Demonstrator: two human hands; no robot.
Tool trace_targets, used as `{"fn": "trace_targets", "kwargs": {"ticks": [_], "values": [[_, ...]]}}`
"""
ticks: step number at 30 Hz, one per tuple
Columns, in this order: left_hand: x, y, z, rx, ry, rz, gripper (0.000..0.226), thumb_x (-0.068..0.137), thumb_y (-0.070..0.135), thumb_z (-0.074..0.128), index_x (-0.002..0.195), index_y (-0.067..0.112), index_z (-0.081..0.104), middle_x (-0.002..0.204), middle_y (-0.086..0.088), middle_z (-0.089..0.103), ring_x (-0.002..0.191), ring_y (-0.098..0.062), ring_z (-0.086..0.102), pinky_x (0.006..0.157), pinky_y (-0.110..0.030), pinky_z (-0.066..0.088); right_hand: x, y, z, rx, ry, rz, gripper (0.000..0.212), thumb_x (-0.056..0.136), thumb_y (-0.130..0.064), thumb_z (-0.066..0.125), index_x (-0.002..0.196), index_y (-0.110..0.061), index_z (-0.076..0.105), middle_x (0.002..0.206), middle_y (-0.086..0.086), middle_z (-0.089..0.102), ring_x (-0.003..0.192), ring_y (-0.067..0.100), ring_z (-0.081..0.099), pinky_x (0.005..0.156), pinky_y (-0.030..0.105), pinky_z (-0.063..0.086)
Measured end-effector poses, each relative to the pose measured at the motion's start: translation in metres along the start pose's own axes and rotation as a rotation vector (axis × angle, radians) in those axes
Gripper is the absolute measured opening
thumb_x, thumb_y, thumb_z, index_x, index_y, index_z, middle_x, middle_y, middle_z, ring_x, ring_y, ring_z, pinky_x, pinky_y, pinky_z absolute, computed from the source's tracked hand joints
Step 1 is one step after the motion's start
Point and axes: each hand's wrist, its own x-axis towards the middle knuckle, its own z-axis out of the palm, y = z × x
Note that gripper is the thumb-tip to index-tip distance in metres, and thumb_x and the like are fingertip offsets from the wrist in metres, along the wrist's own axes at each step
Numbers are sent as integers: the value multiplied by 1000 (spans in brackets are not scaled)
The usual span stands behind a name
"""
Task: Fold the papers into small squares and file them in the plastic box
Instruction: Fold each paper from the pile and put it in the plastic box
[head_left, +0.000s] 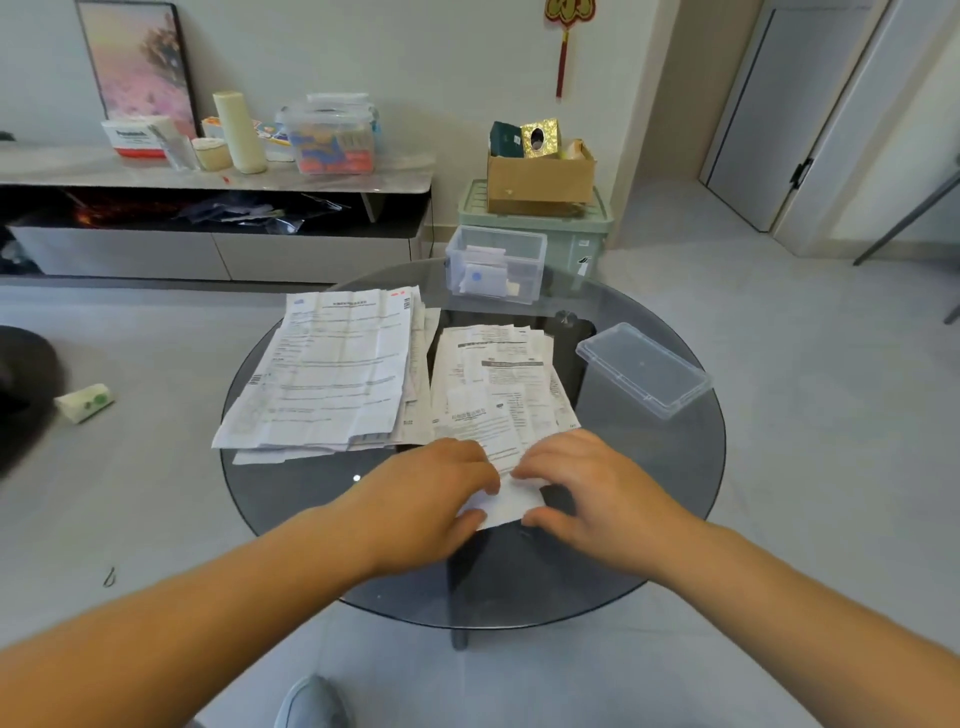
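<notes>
Left forearm and right forearm: bare from the frame edge to the wrist. Left hand and right hand: bare as well. Worn item in view: one shoe at the bottom edge, grey-blue, rounded toe, smooth upper, cropped by the frame. Can't tell which foot.

The left hand and right hand cover both sides of the paper pinched between them and the near edge of the stack just beyond, whose print is too small to read, while both forearms run off the bottom edge.
</notes>
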Motion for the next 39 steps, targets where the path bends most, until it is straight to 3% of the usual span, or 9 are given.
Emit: {"fn": "trace_targets", "kwargs": {"ticks": [4, 8, 13, 16, 18, 21, 29, 35, 39], "values": [[-8, 1, 5, -139, 50, -3, 35, 93, 48, 61, 124, 32, 60, 126, 14, 57, 112, -2, 47, 99, -20, 43, -1, -2, 6, -202, -5, -152, 20, 90, -35, 62, 99, -23, 74, 117, -4, 68, 111, 22, 58, 81, 39, 57], [-15, -2, 13, -183, 49, -12, 48, 86, 61, 65, 127, 38, 56, 132, 21, 46, 113, 8, 34, 100, -12, 35, -4, -1, 16, -255, 49, -218, 29, 99, -30, 46, 89, -16, 69, 97, 1, 70, 88, 24, 62, 63, 38, 56], [-16, -7, 13, -198, 155, -117, 47, 84, 72, 54, 111, 34, 61, 114, 19, 58, 101, 1, 51, 88, -20, 50, -2, -14, 9, -10, 77, 41, 39, 100, -48, 29, 99, -22, 58, 91, -4, 61, 75, 14, 56, 61, 31, 49], [-12, -9, 9, -194, 191, -214, 38, 93, 63, 50, 96, 29, 67, 93, 12, 66, 86, -5, 58, 78, -29, 53, 1, -17, 3, 138, 78, 134, 15, 103, -43, 37, 96, -31, 43, 84, -16, 55, 69, 8, 52, 56, 20, 38], [-8, -10, 8, -250, 179, -308, 38, 97, 57, 50, 90, 24, 68, 88, 8, 66, 82, -8, 59, 75, -30, 53, 7, -17, 2, 290, 68, 226, 10, 101, -42, 47, 102, -34, 43, 88, -19, 59, 70, 1, 54, 58, 17, 40], [-1, -10, 9, -272, 205, -393, 29, 95, 54, 55, 97, 25, 60, 86, 8, 64, 78, -8, 59, 72, -32, 54, 19, -15, 6, 332, 69, 357, 37, 95, -44, 61, 125, -36, 41, 87, -17, 56, 78, 2, 56, 67, 16, 41], [15, -11, 18, -204, 192, -466, 68, 91, 57, 61, 143, 32, 25, 134, 2, 47, 115, -20, 58, 91, -38, 55, 34, -14, 20, 193, 153, 498, 67, 87, -46, 69, 142, -36, 31, 107, -15, 45, 112, 15, 46, 105, 39, 35], [19, -12, 9, -140, 116, -370, 55, 93, 57, 56, 141, 34, 39, 130, 6, 39, 115, -16, 54, 92, -35, 54, 31, -10, 21, 21, 140, 257, 19, 90, -35, 70, 108, -31, 69, 106, -11, 45, 107, 14, 40, 97, 32, 37], [24, -14, 3, -171, 49, -347, 60, 91, 56, 59, 143, 31, 42, 135, 6, 41, 114, -15, 54, 92, -31, 52, 29, -8, 20, 60, 28, 187, 20, 98, -27, 59, 113, -27, 71, 109, -16, 50, 107, 6, 43, 89, 18, 37]]}}
